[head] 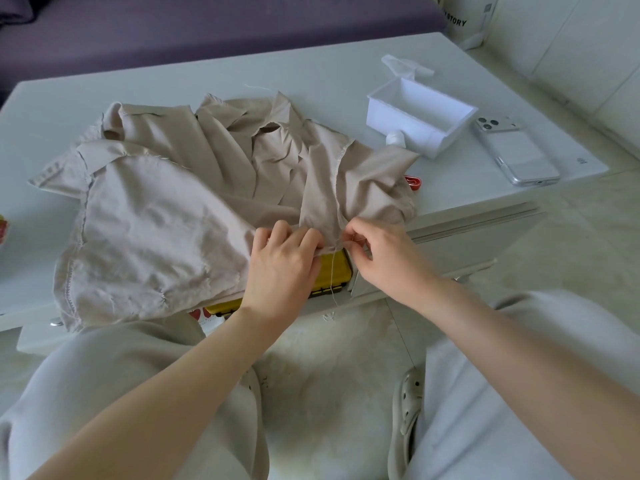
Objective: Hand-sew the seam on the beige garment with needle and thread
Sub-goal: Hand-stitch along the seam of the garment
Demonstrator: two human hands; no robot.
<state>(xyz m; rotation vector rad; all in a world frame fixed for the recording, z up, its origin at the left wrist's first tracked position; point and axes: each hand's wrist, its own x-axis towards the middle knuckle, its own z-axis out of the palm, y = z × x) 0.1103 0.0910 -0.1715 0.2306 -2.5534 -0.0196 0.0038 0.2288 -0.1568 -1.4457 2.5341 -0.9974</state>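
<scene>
Here the beige garment [166,202] lies crumpled and spread across the white counter [311,71], its near edge drooping over the counter's near side toward the person's lap. The left hand [280,261] rests on the near right part of the cloth with its fingers curled, pinching a fold of the fabric at the edge. Just right of it, nearly touching, the right hand [384,258] has thumb and forefinger pressed together at the stitched seam that runs down this flap of cloth, clamped on a thin sliver that looks like the needle [358,240], though it is too small to be sure. A pale thread [333,278] hangs down from the seam between the two hands, in front of a yellow box [334,271] that sits partly under the garment at the counter's near edge. A small red object [412,182] peeks out from under the cloth on the right. Farther right stands a white plastic tray [450,124], with a white smartphone [516,150] lying camera side up beside it near the counter's right edge. A purple sofa [207,22] runs along the far side. Light grey trousers [121,393] cover both knees, and a pale clog [410,403] rests on the tiled floor [329,375] between them.
</scene>
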